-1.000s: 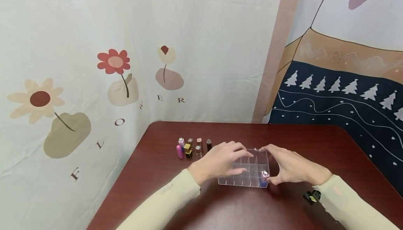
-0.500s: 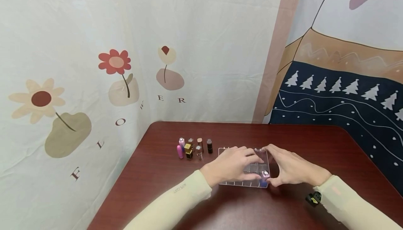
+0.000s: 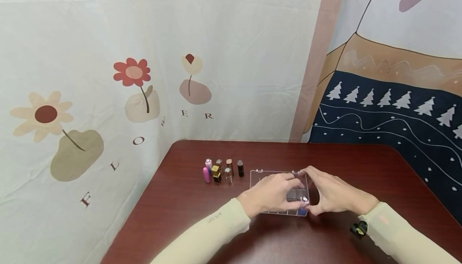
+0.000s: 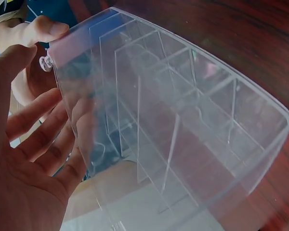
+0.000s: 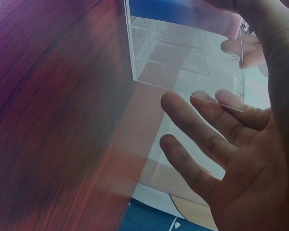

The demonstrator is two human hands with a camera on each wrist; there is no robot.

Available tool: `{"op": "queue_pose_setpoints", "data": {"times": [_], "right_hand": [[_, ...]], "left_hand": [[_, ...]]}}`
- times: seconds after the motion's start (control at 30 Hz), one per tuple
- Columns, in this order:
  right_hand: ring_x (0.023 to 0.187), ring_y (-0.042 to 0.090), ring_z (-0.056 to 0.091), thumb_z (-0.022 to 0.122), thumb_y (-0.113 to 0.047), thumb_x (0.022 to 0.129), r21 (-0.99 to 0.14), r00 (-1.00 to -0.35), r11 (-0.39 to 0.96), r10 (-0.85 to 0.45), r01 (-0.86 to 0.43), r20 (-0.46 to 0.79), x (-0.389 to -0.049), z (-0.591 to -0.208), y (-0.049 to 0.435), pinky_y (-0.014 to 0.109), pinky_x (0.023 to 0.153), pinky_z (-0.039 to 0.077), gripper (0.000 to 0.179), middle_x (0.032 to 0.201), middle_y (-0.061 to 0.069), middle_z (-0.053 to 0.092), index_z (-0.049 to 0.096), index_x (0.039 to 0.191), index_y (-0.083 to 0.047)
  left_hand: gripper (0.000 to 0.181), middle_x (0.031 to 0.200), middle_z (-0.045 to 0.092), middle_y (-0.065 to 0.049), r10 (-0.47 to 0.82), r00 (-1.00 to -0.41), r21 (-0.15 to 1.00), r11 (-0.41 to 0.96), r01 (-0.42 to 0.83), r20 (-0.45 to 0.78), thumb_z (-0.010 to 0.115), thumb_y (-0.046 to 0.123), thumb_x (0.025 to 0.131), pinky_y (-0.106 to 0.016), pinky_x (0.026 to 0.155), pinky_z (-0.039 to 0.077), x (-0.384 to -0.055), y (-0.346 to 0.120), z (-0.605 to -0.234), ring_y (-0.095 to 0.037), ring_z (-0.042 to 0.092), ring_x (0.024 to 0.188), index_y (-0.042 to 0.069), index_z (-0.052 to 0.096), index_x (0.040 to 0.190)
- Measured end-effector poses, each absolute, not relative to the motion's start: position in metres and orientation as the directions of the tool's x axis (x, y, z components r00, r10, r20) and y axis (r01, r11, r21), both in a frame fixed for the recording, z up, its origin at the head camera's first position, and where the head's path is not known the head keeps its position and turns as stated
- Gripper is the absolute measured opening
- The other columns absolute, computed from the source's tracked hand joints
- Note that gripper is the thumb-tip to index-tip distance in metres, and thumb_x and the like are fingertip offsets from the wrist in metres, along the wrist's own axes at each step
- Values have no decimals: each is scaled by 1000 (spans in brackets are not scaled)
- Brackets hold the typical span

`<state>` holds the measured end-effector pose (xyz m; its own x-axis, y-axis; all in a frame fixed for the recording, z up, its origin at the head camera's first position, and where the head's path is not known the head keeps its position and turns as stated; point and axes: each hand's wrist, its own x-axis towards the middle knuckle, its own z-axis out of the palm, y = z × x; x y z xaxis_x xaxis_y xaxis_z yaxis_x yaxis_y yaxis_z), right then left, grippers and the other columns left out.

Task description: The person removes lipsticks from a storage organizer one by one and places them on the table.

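A clear divided organizer box sits on the table. In its front right compartment stands a pink and blue lipstick with a jewel-like knob on top. My right hand grips the box's right side, thumb at the front and fingers at the back corner; the right wrist view shows fingertips against the clear wall. Over the box reaches my left hand, thumb and fingers spread apart beside the lipstick's top. In the left wrist view, its thumb lies close to the knob, and no grip on it shows.
Left of the box stands a group of several lipsticks, among them a bright pink tube, a gold and black one and a black one. The reddish-brown table meets printed curtains behind.
My left hand has moved right across the box toward the lipstick, uncovering the box's left side and the black tube. My right hand has stayed on the box's right side.
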<state>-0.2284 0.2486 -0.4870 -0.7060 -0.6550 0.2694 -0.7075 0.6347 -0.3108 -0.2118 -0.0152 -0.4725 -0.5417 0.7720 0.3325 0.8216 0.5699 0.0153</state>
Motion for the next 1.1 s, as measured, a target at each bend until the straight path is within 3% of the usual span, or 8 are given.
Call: {"op": "queue_pose_setpoints", "data": {"times": [0.27,0.53,1.1], "right_hand": [[102,0,69,106,-45,69,-310,-698,626,-660,-715,276,-230,-489,248,30,85,65,93,129,-7,71,61,145,-17],[103,2,67,107,-46,67,-314,-718,647,-648,-695,253,-228,-486,249,31,85,65,95,135,-2,72,61,145,-16],[94,0,65,106,-42,69,-327,-699,619,-661,-714,272,-227,-487,248,27,79,60,95,130,-2,71,61,147,-11]], "left_hand": [[32,110,80,11,781,-537,51,552,833,319,85,46,105,-10,79,56,-211,-9,-477,4,64,85,25,83,128],[13,105,82,18,793,-529,81,531,843,302,82,39,110,-6,79,55,-211,-5,-476,9,70,85,29,86,116],[12,101,83,16,807,-521,80,521,850,278,83,37,110,-4,75,52,-207,-1,-473,12,63,78,25,85,111]]}}
